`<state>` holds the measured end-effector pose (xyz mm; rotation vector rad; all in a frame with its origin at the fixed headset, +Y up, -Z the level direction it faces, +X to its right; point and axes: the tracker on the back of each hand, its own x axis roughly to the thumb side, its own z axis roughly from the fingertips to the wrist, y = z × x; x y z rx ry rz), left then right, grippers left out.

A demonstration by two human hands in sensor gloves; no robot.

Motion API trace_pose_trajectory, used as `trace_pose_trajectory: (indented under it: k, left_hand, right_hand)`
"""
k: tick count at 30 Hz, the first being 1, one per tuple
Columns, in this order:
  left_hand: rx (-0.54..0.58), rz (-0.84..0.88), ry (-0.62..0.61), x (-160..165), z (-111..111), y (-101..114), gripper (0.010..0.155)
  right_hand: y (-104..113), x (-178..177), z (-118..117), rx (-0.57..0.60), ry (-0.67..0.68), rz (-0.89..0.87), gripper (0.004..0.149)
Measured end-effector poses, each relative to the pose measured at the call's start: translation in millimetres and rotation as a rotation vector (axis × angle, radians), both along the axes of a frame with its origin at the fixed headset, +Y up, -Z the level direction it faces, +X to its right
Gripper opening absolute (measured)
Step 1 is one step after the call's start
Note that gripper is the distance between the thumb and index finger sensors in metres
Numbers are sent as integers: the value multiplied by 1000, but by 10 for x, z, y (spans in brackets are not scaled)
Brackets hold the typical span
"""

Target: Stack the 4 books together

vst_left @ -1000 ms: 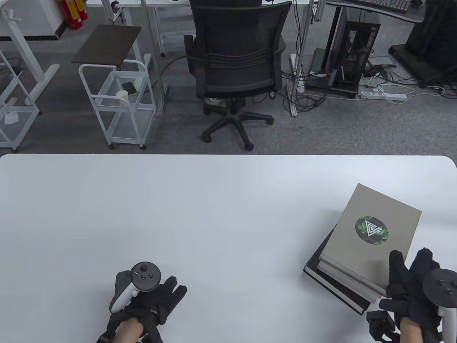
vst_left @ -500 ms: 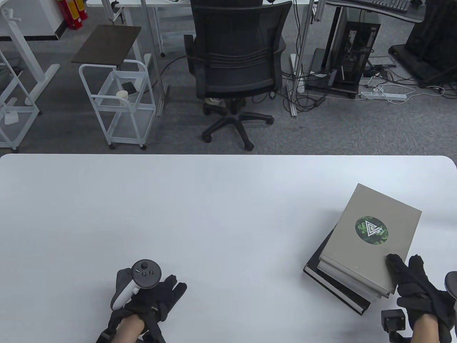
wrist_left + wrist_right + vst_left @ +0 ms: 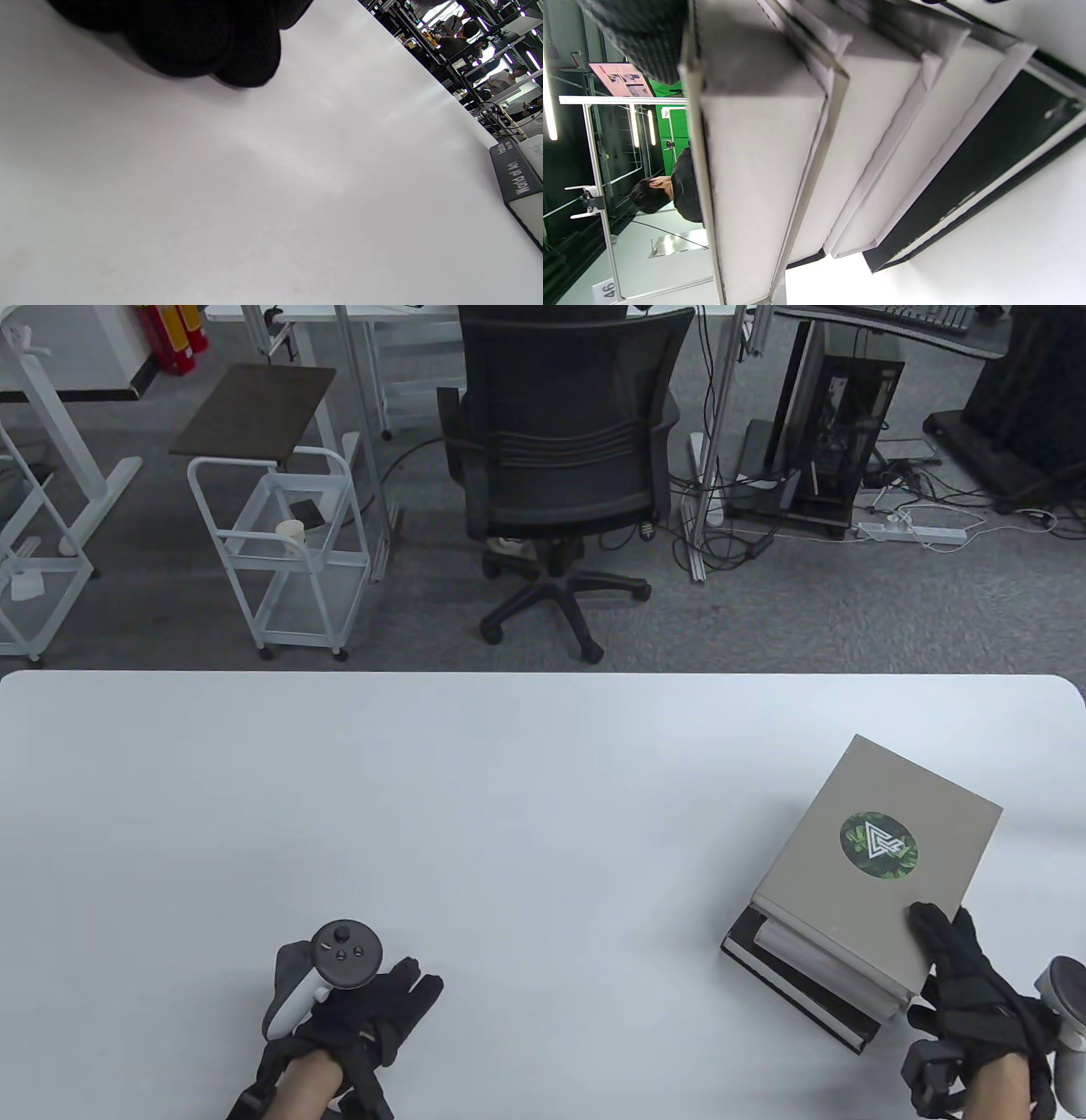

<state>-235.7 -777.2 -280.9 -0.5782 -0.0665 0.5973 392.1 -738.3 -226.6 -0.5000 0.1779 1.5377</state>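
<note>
I see the book stack (image 3: 848, 916) at the table view's lower right, long axis running from lower left to upper right, grey top book (image 3: 878, 857) skewed over a black bottom book (image 3: 793, 984). My right hand (image 3: 976, 993) grips its near corner; my left hand (image 3: 356, 1010) rests loose on the table (image 3: 424, 814).

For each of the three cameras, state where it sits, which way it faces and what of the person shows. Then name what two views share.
Table view: above the near table edge, looking down and out over the white table at the book stack; both gloved hands show, left hand and right hand.
Left wrist view: low over the table, facing right toward the stack's dark bottom book; fingertips at top.
Right wrist view: turned sideways, close against the stack's page edges; one gloved finger at top left.
Shared: all three show the stack.
</note>
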Motion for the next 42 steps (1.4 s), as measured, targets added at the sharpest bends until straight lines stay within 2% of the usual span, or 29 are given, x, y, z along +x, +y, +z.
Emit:
trace_pose_trajectory:
  k: [10, 25, 33, 42]
  left_hand:
    - [3, 1, 0, -4, 1, -2, 79]
    - [3, -2, -2, -5, 6, -4, 79]
    - [-2, 1, 0, -6, 10, -5, 79]
    - [-16, 10, 2, -13, 21, -4, 79]
  right_hand:
    - [-99, -8, -2, -7, 25, -48, 102]
    - [-95, -51, -50, -26, 51, -12, 100]
    - [-75, -436, -254, -17, 144, -4, 98]
    - [-62, -1119, -565, -17, 285, 13, 98]
